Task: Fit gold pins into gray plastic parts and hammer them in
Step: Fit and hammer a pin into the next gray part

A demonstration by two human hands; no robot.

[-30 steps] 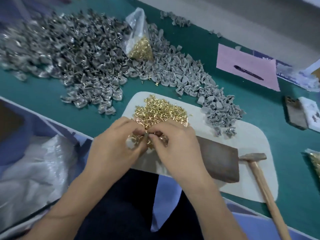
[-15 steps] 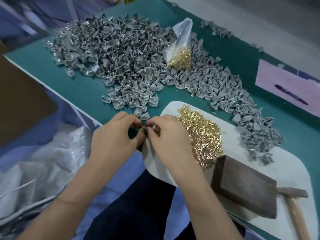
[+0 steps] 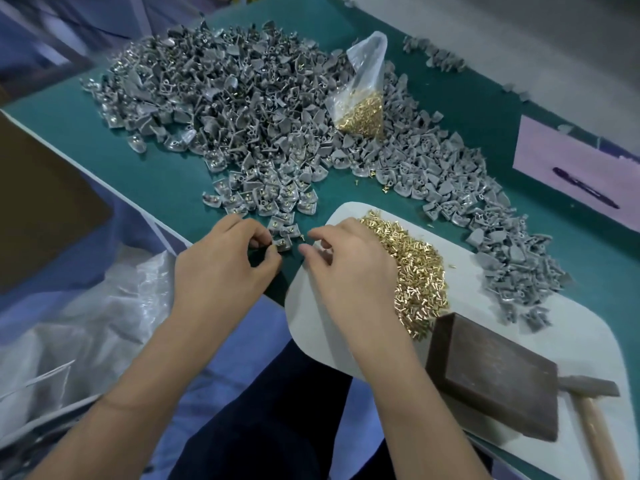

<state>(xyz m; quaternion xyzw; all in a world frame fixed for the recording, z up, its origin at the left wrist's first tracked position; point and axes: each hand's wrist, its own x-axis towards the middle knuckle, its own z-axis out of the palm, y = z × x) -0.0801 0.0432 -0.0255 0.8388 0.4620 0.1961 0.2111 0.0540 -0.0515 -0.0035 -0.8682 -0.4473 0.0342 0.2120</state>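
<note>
— Hands first: what do yours hold?
— Your left hand (image 3: 221,268) pinches a gray plastic part (image 3: 281,243) at the near edge of the gray heap (image 3: 242,112) on the green surface (image 3: 145,168). Your right hand (image 3: 346,268), fingers curled, has nothing I can make out.
— And the pins?
— Gold pins (image 3: 412,268) lie heaped on the white mat (image 3: 571,344), touching your right hand; one loose pin (image 3: 302,238) stands between your hands.
</note>
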